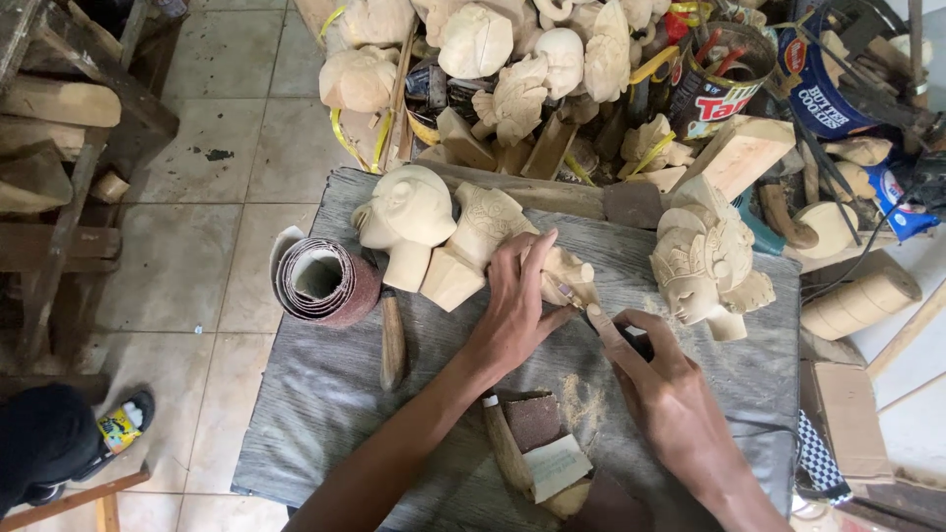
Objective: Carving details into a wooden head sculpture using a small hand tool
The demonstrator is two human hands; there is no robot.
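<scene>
My left hand presses down on a pale carved wooden head lying on the grey cloth-covered work surface. My right hand holds a small tool against the carving's end, near the left thumb; the tool itself is mostly hidden. A smooth wooden bust lies to the left of the held piece. A finished carved head with a crown stands to the right.
A roll of sandpaper and a wooden-handled tool lie at left. Sandpaper pieces and sawdust sit near my arms. Many carved heads, cans and wood blocks pile up behind. Tiled floor and a person's foot at lower left.
</scene>
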